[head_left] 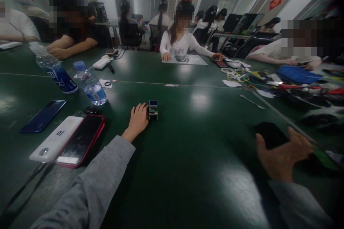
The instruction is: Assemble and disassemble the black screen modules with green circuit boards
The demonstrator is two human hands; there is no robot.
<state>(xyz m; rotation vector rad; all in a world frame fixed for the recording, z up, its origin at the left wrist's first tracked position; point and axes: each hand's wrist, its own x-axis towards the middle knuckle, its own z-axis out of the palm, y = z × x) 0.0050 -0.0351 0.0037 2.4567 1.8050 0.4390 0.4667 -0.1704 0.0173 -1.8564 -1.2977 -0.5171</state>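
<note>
My left hand (138, 120) reaches out over the dark green table (188, 157), its curled fingers touching a small electronic module (153, 110) with a blue screen on top. My right hand (282, 152) lies at the right, blurred by motion, with fingers spread beside a black flat object (270, 134), perhaps a phone. Both arms wear grey sleeves.
At the left lie a red-cased phone (80, 140), a white power bank (55, 139), a blue phone (43, 115) and two water bottles (90, 84). Cables, tools and a blue case (297, 74) clutter the right. Several people sit round the far side.
</note>
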